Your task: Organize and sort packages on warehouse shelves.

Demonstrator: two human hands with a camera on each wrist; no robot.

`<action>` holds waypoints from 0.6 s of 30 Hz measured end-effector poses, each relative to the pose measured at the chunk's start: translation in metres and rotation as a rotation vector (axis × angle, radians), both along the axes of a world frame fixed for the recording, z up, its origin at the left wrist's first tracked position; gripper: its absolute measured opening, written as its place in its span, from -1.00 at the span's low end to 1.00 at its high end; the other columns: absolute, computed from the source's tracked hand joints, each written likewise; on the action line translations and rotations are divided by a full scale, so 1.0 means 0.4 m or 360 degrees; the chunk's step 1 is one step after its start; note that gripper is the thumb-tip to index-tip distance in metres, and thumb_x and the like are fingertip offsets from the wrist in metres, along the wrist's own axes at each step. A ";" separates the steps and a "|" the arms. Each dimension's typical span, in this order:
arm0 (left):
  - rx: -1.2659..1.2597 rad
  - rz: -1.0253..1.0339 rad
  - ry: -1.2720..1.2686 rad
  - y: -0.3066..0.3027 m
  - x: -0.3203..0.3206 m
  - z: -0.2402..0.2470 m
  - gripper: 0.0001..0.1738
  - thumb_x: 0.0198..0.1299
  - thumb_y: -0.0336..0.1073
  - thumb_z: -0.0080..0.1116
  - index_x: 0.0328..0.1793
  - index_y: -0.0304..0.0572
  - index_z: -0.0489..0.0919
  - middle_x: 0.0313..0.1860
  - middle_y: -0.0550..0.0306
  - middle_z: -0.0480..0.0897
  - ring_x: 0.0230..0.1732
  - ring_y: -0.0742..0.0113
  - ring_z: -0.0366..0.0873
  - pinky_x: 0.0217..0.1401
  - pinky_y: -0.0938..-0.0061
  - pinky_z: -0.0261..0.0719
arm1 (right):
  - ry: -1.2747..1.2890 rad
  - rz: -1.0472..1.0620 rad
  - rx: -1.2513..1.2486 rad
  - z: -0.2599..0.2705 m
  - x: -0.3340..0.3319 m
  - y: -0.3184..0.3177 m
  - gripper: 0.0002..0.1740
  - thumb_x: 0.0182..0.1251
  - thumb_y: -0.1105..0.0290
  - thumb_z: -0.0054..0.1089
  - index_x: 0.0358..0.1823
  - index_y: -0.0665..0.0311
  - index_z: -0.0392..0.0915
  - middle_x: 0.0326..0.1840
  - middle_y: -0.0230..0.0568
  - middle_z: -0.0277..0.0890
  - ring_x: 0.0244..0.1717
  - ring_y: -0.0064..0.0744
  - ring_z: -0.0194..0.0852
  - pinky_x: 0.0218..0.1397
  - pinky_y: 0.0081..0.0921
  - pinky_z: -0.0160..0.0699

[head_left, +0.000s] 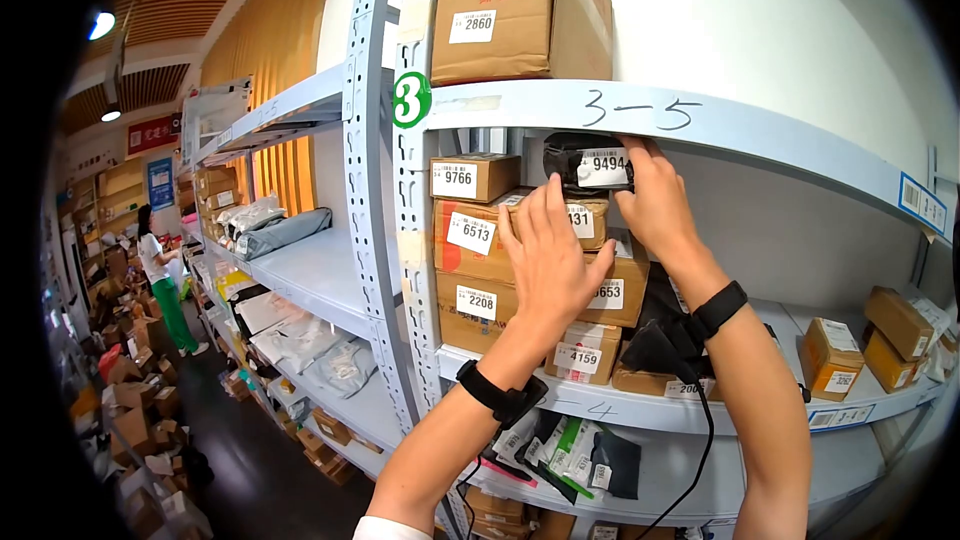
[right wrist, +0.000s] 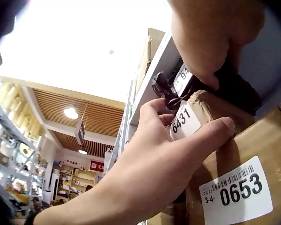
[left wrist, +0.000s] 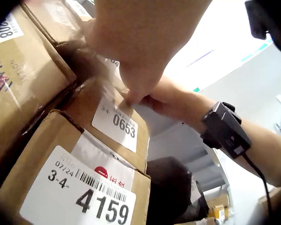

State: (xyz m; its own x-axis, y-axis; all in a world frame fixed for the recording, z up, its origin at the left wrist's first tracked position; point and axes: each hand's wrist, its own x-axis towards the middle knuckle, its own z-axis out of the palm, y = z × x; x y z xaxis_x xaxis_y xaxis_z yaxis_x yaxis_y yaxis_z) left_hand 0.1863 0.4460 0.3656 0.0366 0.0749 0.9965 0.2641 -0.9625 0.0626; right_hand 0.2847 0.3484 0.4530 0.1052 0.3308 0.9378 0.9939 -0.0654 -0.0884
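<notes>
The right hand (head_left: 655, 202) has its fingers curled around the right end of black parcel 9494 (head_left: 580, 164), atop stacked cartons; the left hand (head_left: 549, 258) spreads against box 6431 (head_left: 596, 232), gripping nothing. Tugging could topple that box, apparently supporting the parcel.

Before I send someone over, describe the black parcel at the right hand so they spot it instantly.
Find the shelf beam marked 3-5, right of the green 3 sign. Just under that beam, above the cardboard box labelled 6431, is the black parcel, with the right hand at its end. Its dark wrapping and white 9494 label set it apart from the brown boxes nearby.
</notes>
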 end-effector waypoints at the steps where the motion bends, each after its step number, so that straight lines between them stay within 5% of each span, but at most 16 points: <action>1: 0.0004 -0.0022 -0.0012 0.002 0.001 -0.004 0.13 0.05 0.00 0.51 0.58 -0.40 0.09 0.42 -0.28 0.32 0.52 -0.17 0.20 0.63 -0.27 -0.14 | 0.0000 -0.0001 0.0003 -0.001 -0.003 0.001 -0.22 0.05 0.67 0.27 0.43 0.34 0.39 0.34 0.25 0.47 0.28 0.36 0.45 0.29 0.00 0.55; 5: 0.0074 -0.0036 -0.0052 0.007 0.009 -0.024 -0.09 0.11 -0.05 0.46 0.44 -0.36 0.24 0.38 -0.22 0.34 0.52 -0.16 0.20 0.64 -0.27 -0.16 | 0.0033 -0.0016 0.0001 -0.004 -0.024 0.014 -0.22 0.13 0.60 0.27 0.47 0.35 0.34 0.35 0.29 0.45 0.29 0.38 0.44 0.30 0.01 0.53; 11: 0.0014 -0.0088 -0.0059 0.002 0.016 -0.034 -0.14 0.17 -0.07 0.41 0.44 -0.35 0.23 0.38 -0.22 0.33 0.54 -0.17 0.16 0.64 -0.30 -0.17 | -0.0040 0.0170 -0.0346 0.013 -0.050 0.053 -0.31 0.24 0.49 0.24 0.46 0.14 0.36 0.16 0.25 0.55 0.19 0.36 0.52 0.26 -0.01 0.54; 18: 0.0030 -0.0143 -0.0080 0.007 0.017 -0.063 -0.24 0.22 -0.11 0.35 0.41 -0.36 0.29 0.41 -0.27 0.31 0.55 -0.22 0.13 0.65 -0.25 -0.18 | -0.0064 0.0355 -0.0490 0.042 -0.042 0.063 -0.19 0.16 0.52 0.20 0.53 0.26 0.28 0.26 0.32 0.52 0.28 0.29 0.50 0.34 -0.13 0.51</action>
State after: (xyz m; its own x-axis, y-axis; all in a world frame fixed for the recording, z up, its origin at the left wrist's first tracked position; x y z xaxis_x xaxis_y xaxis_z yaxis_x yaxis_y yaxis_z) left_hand 0.1931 0.4487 0.3405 -0.0078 0.0548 0.9985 0.1738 -0.9832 0.0554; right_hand 0.2680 0.3736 0.4697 -0.0362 0.6084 0.7928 0.9891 0.1353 -0.0587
